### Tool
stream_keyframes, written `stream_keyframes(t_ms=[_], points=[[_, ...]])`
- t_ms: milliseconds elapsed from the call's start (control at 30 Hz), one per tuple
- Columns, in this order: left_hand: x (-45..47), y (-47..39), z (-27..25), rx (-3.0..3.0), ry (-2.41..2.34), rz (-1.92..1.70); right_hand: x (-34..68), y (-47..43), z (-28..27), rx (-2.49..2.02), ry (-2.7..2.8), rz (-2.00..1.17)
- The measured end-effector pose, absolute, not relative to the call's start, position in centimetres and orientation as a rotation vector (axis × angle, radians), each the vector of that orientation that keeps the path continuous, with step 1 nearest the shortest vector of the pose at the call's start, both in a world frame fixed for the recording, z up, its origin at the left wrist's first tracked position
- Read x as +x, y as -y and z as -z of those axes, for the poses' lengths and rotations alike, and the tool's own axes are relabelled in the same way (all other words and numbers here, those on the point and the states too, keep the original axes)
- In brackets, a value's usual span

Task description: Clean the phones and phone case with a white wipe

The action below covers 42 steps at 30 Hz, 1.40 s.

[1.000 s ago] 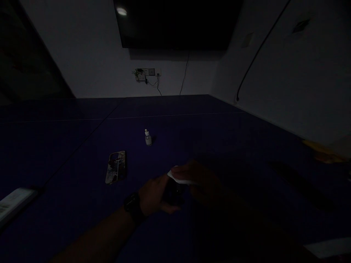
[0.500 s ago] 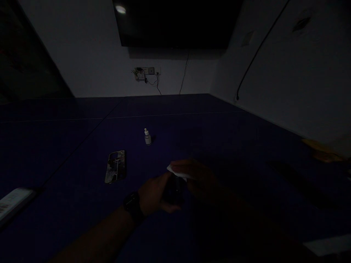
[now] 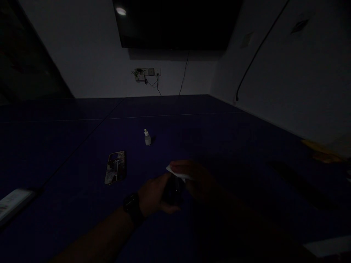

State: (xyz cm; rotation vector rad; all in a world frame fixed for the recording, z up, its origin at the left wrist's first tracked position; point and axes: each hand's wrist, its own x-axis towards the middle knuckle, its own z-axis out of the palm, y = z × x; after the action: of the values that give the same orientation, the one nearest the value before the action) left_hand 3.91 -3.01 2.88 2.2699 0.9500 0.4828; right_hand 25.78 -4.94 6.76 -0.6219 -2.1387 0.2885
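Observation:
My left hand (image 3: 154, 194), with a black watch (image 3: 132, 205) on its wrist, is closed around the edges of a dark, glossy object that looks like a phone (image 3: 172, 188). The dim light hides most of its outline. Over its far end, my right hand (image 3: 193, 175) presses a folded white cloth (image 3: 175, 172), which may be a tissue. Left of my hands lies a patterned phone case (image 3: 115, 168) with a camera cut-out. Beyond it, a small dropper bottle (image 3: 147, 139) with a white top stands upright.
Both hands are over a dark blue surface (image 3: 175, 135). A white power-strip-like object (image 3: 15, 204) sits at the left edge. On the right are a dark flat strip (image 3: 298, 182) and a yellow-orange item (image 3: 322, 150). Sockets with cables (image 3: 146, 73) and a large screen (image 3: 178, 23) are on the wall.
Almost nothing differs. The cloth and my right hand have shifted very slightly on the phone, while my left hand keeps its hold.

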Motion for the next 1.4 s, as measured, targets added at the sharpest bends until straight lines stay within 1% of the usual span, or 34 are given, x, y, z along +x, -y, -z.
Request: stream_keyframes(t_ms=[100,167,333,433,667,767,867,967,1133,1233,1333,1400], points=[[3.9,3.0,-3.1,2.260,-0.935,-0.489,25.4,4.7,-6.3,-0.778,2.081,-0.364],[3.8,3.2,-3.0,2.262,-0.917,-0.501,25.2,4.7,-6.2,-0.793,2.065,-0.369],[3.7,3.4,-2.5,2.304,-0.929,-0.538,25.6,5.0,-6.4,-0.581,2.109,-0.230],[3.7,3.4,-2.4,2.320,-0.942,-0.537,25.8,5.0,-6.6,-0.534,2.142,-0.189],[3.7,3.2,-3.1,2.262,-0.882,-0.538,25.2,4.5,-6.0,-0.771,2.077,-0.258],[3.7,3.2,-3.0,2.265,-0.876,-0.526,25.2,4.7,-6.2,-0.680,2.090,-0.263],[3.7,3.3,-2.7,2.297,-0.907,-0.513,25.6,4.9,-6.8,-0.538,2.138,-0.177],[3.7,3.3,-2.5,2.320,-0.919,-0.549,25.9,4.9,-7.0,-0.500,2.173,-0.126],[3.7,2.9,-2.2,2.283,-0.877,-0.538,25.5,4.4,-6.1,-0.695,2.139,-0.216],[3.6,2.9,-2.3,2.263,-0.885,-0.536,25.5,4.4,-6.0,-0.763,2.115,-0.196],[3.4,3.0,-2.4,2.256,-0.909,-0.559,25.8,5.0,-6.8,-0.692,2.129,-0.131],[3.4,3.0,-2.3,2.268,-0.914,-0.583,25.9,5.5,-7.5,-0.561,2.179,-0.048]])
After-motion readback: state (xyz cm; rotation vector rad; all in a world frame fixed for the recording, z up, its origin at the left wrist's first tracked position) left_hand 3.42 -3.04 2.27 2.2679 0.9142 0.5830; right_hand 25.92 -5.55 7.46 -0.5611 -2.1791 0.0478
